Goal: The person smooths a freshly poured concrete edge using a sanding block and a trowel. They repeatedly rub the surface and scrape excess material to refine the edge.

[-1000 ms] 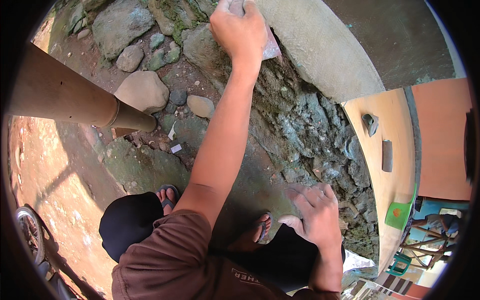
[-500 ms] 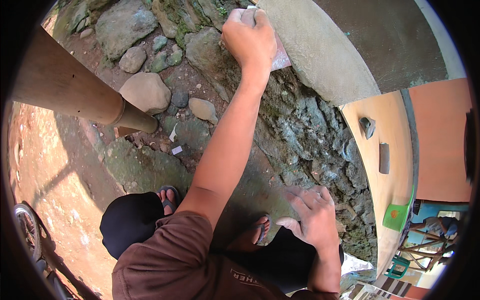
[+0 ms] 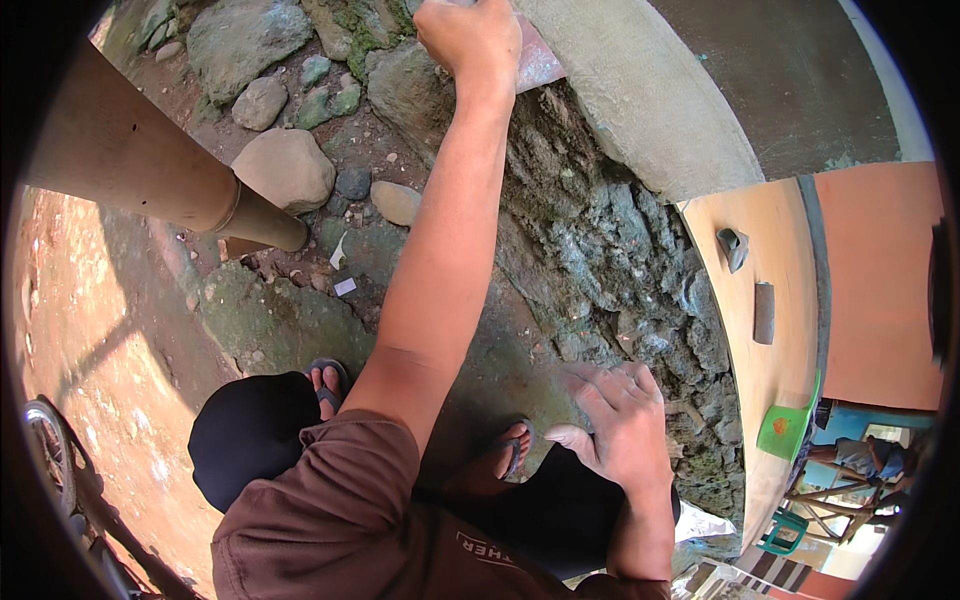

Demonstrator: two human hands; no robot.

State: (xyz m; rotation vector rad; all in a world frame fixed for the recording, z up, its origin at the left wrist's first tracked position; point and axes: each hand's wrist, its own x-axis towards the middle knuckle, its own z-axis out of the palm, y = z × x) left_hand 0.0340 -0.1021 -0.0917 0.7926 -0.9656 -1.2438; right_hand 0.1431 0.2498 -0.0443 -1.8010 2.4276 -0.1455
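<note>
At the top edge of the head view my left hand (image 3: pixel 468 38) is closed, its fingertips cut off by the edge of the picture. A thin, flat reddish sheet (image 3: pixel 541 58) sticks out from under this hand, beside the pale concrete ledge (image 3: pixel 660 110). My right hand (image 3: pixel 622 425), grey with dust on the fingers, hovers above my right thigh with its fingers apart and slightly bent. Nothing shows in it. Rough dark rock (image 3: pixel 610 260) lies beyond it.
On a pale wooden panel (image 3: pixel 745 380) at the right lie a folded grey piece (image 3: pixel 733 249), a rolled grey piece (image 3: pixel 764 313) and a green plastic object (image 3: pixel 783 430). A thick brown post (image 3: pixel 130 150) slants in at the left, near several stones. A bicycle wheel (image 3: pixel 50 450) stands lower left.
My left hand has moved up and a little left, and the reddish sheet has shifted with it. The right hand has barely moved. The whole view has shifted slightly.
</note>
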